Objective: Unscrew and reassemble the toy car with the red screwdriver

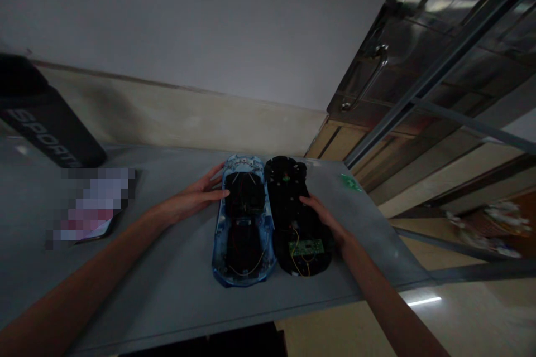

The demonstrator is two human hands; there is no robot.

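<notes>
Two halves of a toy car lie side by side on a grey table point(167, 284). The blue body shell point(243, 223) lies upside down on the left, with dark parts and thin wires inside. The black chassis point(296, 217) lies on the right and carries a green circuit board point(309, 246) and yellow wires. My left hand point(196, 196) rests against the shell's left side with its fingers stretched out. Over on the chassis's right edge, my right hand point(321, 213) lies with fingers extended flat. Neither hand grips anything.
A dark box with white lettering point(46, 117) stands at the far left, with a blurred flat item point(90, 206) in front of it. A small green piece point(350, 182) lies near the table's right corner. A metal cabinet with a handle point(377, 67) stands at the right.
</notes>
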